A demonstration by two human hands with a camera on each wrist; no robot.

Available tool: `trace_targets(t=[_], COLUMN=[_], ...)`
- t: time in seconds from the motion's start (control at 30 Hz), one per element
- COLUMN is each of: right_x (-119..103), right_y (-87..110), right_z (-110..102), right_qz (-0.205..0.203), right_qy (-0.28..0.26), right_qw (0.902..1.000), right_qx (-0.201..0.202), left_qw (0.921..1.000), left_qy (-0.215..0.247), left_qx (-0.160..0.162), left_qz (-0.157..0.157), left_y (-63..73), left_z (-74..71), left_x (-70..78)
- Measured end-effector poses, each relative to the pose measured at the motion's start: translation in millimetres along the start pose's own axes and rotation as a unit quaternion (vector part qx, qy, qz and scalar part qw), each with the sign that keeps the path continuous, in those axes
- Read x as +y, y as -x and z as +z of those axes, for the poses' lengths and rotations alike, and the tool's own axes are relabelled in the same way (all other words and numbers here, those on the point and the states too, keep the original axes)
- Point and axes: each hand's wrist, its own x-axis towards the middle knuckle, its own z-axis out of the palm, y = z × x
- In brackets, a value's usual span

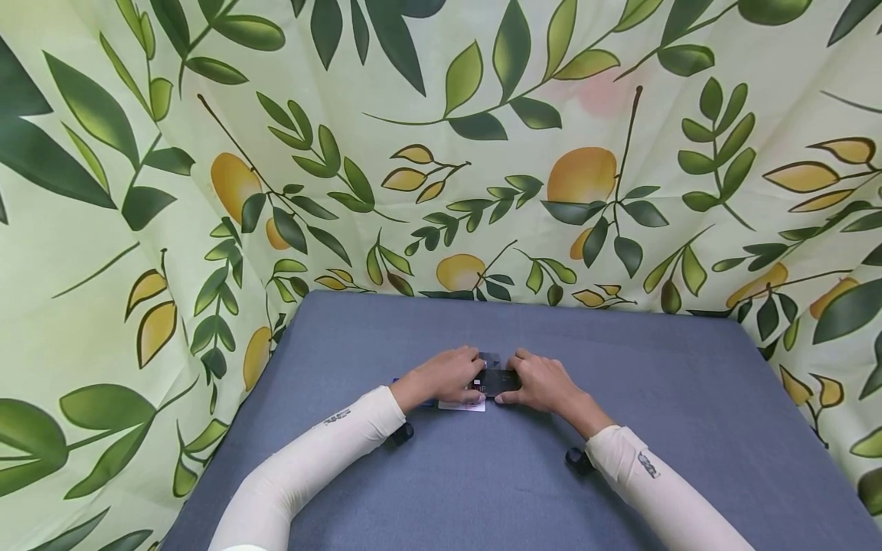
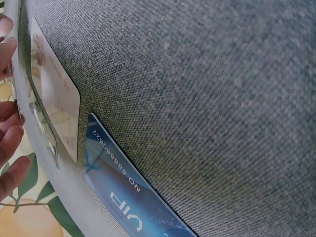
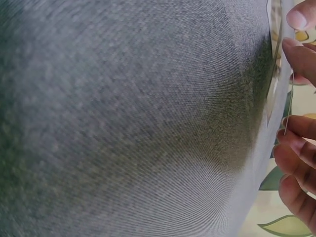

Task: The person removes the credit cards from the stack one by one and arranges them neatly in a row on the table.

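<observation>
A black card (image 1: 498, 382) with "VIP" lettering is held at its two ends. My left hand (image 1: 446, 375) pinches its left end between thumb and fingers, and my right hand (image 1: 543, 383) pinches the right end. In the right wrist view the card shows edge-on as a thin line, raised off the cloth. Below my left hand lie a pale card (image 2: 59, 94) with faint red print and a blue VIP card (image 2: 128, 192) with a number. Just behind the black card, a dark card (image 1: 491, 358) lies on the table, partly hidden.
The table (image 1: 524, 490) is covered in grey-blue cloth. A leaf-and-fruit patterned curtain (image 1: 413, 115) rises along its back and sides. Small black devices hang under the left wrist (image 1: 401, 435) and right wrist (image 1: 579, 460).
</observation>
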Motion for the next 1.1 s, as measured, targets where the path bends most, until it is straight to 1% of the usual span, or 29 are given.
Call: trace_targets(t=[0.3,0.67,0.83,1.1], right_x=[0.8,2.4,2.5,2.5], right_y=[2.5,6.4,8.0,10.3], right_z=[1.7,1.1,0.2,-1.4], right_qz=[-0.003,0.0,-0.001,0.0], right_qy=[0.004,-0.003,0.004,0.009], right_qw=[1.0,1.0,1.0,1.0], right_qx=[0.007,0.005,0.007,0.003], left_qw=[1.0,1.0,1.0,1.0], left_qy=[0.001,0.005,0.003,-0.003], left_qx=[-0.001,0.002,0.003,-0.004], left_qz=[0.001,0.004,0.004,0.0], left_y=[1.0,1.8,0.7,-0.9], left_z=[-2.1,-1.6,-0.3,1.1], left_x=[2.9,5.6,6.5,8.0])
